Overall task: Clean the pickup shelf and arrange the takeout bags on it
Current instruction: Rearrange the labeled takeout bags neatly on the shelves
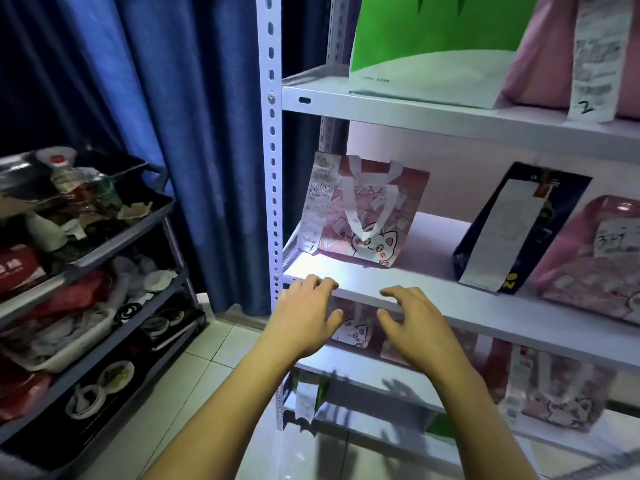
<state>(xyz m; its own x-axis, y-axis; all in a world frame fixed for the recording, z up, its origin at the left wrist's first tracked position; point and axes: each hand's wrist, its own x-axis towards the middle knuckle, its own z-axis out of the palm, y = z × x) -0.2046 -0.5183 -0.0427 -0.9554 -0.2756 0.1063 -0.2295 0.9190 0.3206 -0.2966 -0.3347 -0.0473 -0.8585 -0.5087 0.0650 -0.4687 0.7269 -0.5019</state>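
Head view: both hands reach toward the front edge of the middle board of the white pickup shelf (pixel 450 306). The left hand (pixel 306 315) has its relaxed fingers spread, tips resting on that edge. The right hand (pixel 414 329), at its 3 o'clock, is loosely curled and empty, just at the edge. At 12 o'clock from the hands stands a pink cat bag (pixel 372 216); a navy bag (pixel 519 230) stands at 2 o'clock. A cluttered cart (pixel 138 223) sits at 9 o'clock.

To my left hang dark blue pleated curtains (pixel 166 133), beside a cluttered grey tiered cart (pixel 104 244) on pale floor tiles (pixel 194 368).
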